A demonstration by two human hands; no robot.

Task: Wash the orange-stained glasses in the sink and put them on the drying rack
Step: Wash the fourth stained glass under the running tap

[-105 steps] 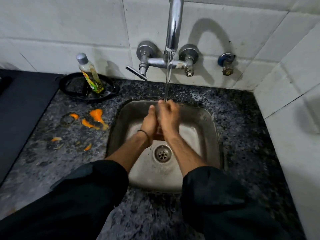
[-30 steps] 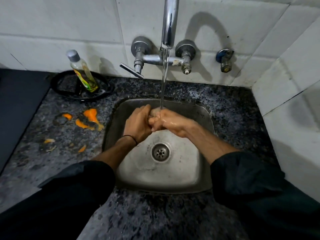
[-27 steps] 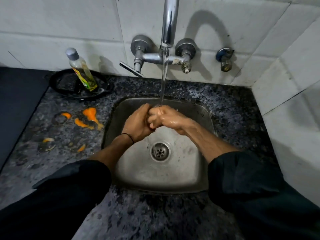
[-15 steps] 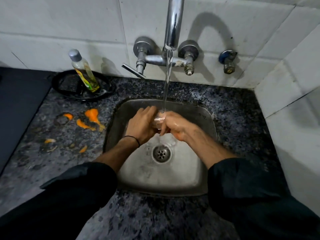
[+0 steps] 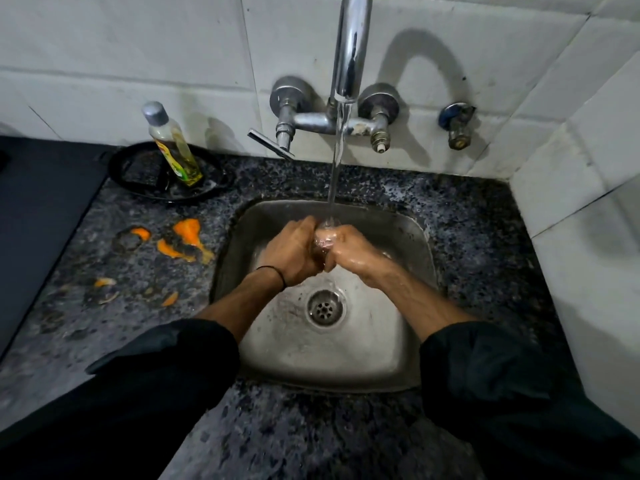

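A small clear glass (image 5: 324, 238) sits between my two hands over the steel sink (image 5: 408, 368). Water from the tap (image 5: 350, 60) runs straight onto it. My left hand (image 5: 292, 252) wraps around the glass from the left. My wet right hand (image 5: 351, 251) grips it from the right, fingers curled around it. Most of the glass is hidden by my fingers. No other glass and no rack are visible.
Orange stains (image 5: 188, 237) lie on the speckled counter left of the sink. A dish-soap bottle (image 5: 173, 147) stands in a black round tray (image 5: 138, 178) at the back left. A dark mat (image 5: 38, 209) covers the far left. Tiled walls close in behind and right.
Both hands stay under the stream, shifting slightly around the glass. Since 3.5 s ago my right forearm has swung out to the right.
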